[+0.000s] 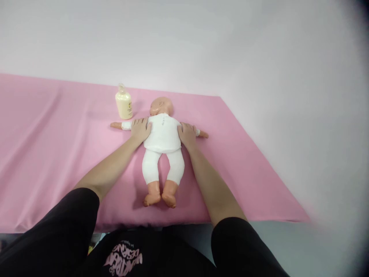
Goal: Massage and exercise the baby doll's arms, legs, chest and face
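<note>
Doll [163, 134] lay face up on the pink surface [57, 146], one of its kind, its long axis running away from the person, head far, feet near. Left hand [140, 129] and right hand [187, 135] lay flat against its two sides at the shoulders, each grip unclenched, pressing rather than clasping. One cream bottle [124, 103] stood upright just left of the doll's head.

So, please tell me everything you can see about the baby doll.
The baby doll lies on the pink cloth, head far, feet near, arms spread sideways. It looks plastic, bald, dressed in a white top and white leggings; the feet are bare. The left hand and right hand press flat against its sides. A cream bottle stands beside its head.
</note>
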`<state>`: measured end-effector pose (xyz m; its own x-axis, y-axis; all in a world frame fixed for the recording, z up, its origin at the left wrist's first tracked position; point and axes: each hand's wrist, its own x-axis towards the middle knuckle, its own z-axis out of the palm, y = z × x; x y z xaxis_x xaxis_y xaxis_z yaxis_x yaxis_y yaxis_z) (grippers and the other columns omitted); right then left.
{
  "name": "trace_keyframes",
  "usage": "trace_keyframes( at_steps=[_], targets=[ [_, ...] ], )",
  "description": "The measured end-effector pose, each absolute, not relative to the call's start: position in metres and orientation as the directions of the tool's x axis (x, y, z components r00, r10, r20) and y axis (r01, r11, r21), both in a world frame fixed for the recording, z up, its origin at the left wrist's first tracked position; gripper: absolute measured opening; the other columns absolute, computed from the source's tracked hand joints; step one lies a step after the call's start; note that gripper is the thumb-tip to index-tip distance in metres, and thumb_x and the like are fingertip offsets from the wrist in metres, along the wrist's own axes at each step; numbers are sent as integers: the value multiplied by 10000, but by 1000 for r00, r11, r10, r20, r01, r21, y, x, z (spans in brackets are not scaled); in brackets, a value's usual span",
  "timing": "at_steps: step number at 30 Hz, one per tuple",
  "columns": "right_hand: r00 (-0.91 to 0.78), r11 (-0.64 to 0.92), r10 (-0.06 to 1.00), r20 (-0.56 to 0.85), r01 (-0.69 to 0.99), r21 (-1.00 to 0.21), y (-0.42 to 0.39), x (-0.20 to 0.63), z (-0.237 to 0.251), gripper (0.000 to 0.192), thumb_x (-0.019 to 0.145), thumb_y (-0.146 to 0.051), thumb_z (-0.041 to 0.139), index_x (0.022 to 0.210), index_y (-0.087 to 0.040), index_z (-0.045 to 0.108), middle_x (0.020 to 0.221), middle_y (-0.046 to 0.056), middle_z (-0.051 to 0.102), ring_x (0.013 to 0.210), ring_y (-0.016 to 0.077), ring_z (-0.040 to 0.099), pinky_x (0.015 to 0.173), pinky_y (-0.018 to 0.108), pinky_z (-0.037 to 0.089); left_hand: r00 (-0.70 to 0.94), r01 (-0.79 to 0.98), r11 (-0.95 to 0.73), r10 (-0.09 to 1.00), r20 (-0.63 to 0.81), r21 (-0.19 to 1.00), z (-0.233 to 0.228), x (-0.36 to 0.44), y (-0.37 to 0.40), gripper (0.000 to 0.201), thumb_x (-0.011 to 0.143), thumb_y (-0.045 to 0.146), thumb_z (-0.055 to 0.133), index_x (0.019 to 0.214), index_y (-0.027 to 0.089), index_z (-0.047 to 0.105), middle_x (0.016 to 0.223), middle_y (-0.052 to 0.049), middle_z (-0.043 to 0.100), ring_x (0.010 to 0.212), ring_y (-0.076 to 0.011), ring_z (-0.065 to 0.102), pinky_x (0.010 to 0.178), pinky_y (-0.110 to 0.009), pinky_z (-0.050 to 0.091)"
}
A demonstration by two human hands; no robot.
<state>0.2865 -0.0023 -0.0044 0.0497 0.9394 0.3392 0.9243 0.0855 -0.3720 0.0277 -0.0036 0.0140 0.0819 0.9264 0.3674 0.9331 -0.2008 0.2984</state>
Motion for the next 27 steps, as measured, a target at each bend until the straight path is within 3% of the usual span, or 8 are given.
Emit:
trace_keyframes(
  at_steps=[5, 10, 16, 20, 23, 27],
  targets=[
    [68, 51, 938, 340, 943, -329, -5, 287, -1, 496, 1064, -337, 336, 1404, -130, 632, 1393, 180, 678, 1317, 298, 560, 1252, 523, 232, 66, 939, -175, 937, 344, 297, 19, 28, -6, 558, 1067, 379, 325, 1500, 126, 571, 1452, -170, 655, 1337, -329, 571, 1186, -469, 342],
    [116, -8, 932, 342, 953, -302, -9, 293, 3, 479, 1048, -315, 330, 1280, -109, 695, 1304, 194, 712, 1252, 300, 583, 1244, 516, 242, 34, 934, -148, 943, 332, 325, 21, 27, -7, 581, 1090, 388, 248, 1496, 144, 584, 1459, -150, 655, 1372, -330, 547, 1229, -490, 285],
    [134, -22, 959, 249, 914, -405, -9, 286, 9, 511, 1048, -360, 303, 1334, -134, 662, 1417, 186, 658, 1372, 335, 513, 1264, 653, 152, 22, 929, -136, 949, 316, 344, 22, 27, -8, 579, 1091, 398, 257, 1481, 130, 590, 1459, -169, 653, 1402, -334, 532, 1266, -535, 233],
    [17, 65, 986, 163, 870, -488, -15, 258, 19, 597, 1053, -426, 285, 1545, -142, 469, 1606, 202, 490, 1517, 388, 385, 1252, 715, 176, 77, 913, -175, 961, 266, 369, 26, 30, -9, 578, 1096, 377, 242, 1536, 123, 516, 1547, -174, 581, 1491, -295, 475, 1316, -530, 137],
    [-120, 160, 986, 116, 876, -454, -27, 236, 31, 735, 1041, -459, 352, 1665, -87, 240, 1731, 251, 241, 1618, 407, 226, 1283, 658, 190, 163, 884, -230, 967, 194, 408, 30, 35, -10, 623, 1089, 390, 280, 1643, 110, 337, 1691, -178, 386, 1594, -284, 335, 1324, -525, 145],
    [-254, 237, 967, 8, 889, -392, -47, 220, 53, 742, 1049, -480, 354, 1704, -182, 172, 1790, 168, 47, 1650, 442, 81, 1292, 665, 163, 297, 870, -327, 945, 136, 370, 40, 47, -22, 712, 1069, 385, 336, 1692, 84, 173, 1774, -163, 137, 1655, -327, 139, 1325, -548, 139]
  ],
)
